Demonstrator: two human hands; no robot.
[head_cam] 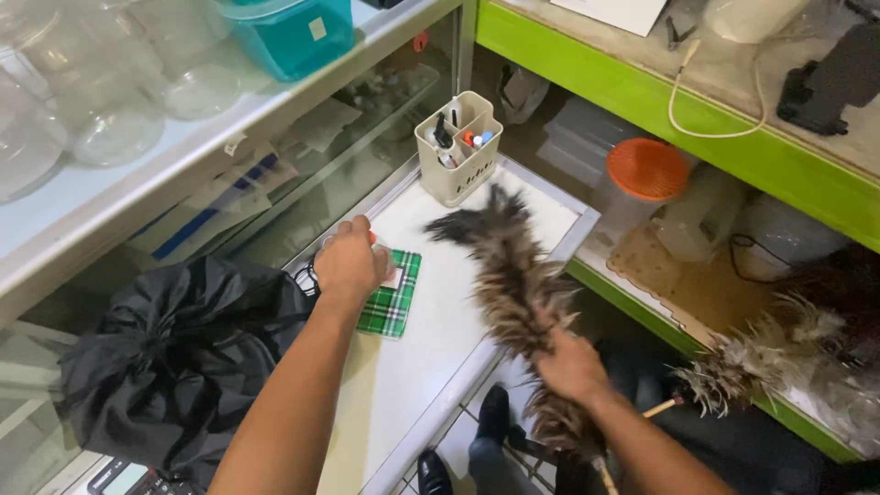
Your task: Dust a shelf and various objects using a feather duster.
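Note:
My right hand (570,365) grips a brown feather duster (513,275) whose feathers lie across the white counter top (440,330), tip close to a beige pen holder (458,147). My left hand (348,261) is closed over a small object on the counter, resting at the upper edge of a green plaid cloth (394,298). What sits under the fingers is mostly hidden; a bit of red shows beside them.
A black plastic bag (174,348) sits left of my left arm. Glass jars (101,82) and a teal box (293,32) stand on the shelf above. A green-edged shelf (678,119) runs at the right, with an orange lid (648,168) and a second duster (761,353) below.

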